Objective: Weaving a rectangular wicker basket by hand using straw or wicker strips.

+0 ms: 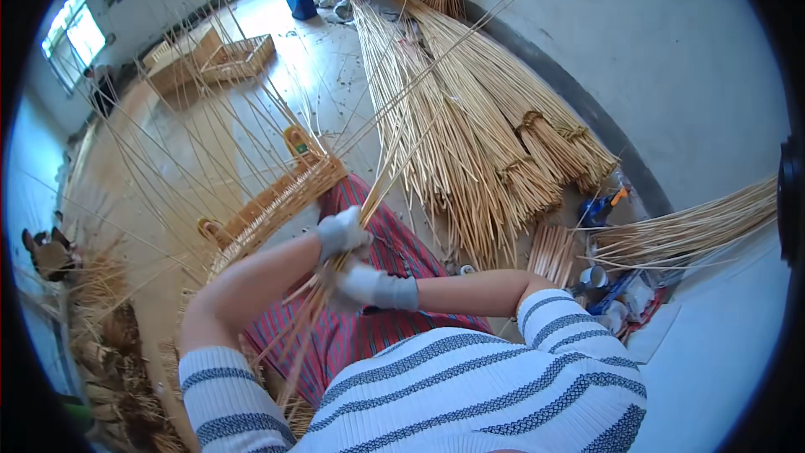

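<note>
A slim bundle of wicker rods (381,189) slants across my lap, which a red and purple striped cloth (390,239) covers. My left hand (345,231), in a pale grey and white glove, is closed around the rods. Just below it my right hand (362,287), gloved the same way, grips the same bundle; its fingers are partly blurred. The thick ends of the rods (300,327) spread toward the lower left. By my left forearm stands a partly woven wicker piece (277,201) with long upright rods and two loop-shaped parts.
Large bundles of wicker rods (453,134) lie on the floor ahead and to the right; another bundle (696,222) rests at far right. A metal can (594,277) stands near it. A woven basket frame (214,63) sits farther off. Dark bundles (126,369) line the left wall.
</note>
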Motion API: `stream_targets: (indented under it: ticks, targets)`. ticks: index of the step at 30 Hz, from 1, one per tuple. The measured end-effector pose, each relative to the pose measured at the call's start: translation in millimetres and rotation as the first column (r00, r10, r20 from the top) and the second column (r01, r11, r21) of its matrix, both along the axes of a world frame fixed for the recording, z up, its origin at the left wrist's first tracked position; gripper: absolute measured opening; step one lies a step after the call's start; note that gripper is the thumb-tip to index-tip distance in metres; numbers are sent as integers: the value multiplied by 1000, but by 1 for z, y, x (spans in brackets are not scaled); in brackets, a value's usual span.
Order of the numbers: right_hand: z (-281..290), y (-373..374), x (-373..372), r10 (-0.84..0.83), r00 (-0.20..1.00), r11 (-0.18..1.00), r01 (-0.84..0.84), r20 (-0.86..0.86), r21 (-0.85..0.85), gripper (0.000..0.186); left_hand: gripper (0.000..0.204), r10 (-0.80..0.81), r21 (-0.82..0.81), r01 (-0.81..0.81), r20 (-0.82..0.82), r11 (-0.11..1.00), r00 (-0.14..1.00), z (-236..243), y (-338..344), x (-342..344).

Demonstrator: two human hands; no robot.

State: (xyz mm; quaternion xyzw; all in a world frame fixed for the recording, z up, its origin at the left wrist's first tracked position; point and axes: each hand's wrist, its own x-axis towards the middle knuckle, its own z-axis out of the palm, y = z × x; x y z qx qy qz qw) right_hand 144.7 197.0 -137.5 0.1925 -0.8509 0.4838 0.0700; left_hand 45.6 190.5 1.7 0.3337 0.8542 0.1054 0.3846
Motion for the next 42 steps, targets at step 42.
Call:
stream_targets:
  ticks: [42]
  targets:
    - [165, 3, -47, -135, 768, 944, 292, -626, 154, 20, 20, 900, 652, -647, -137, 396, 413, 4, -350, 99]
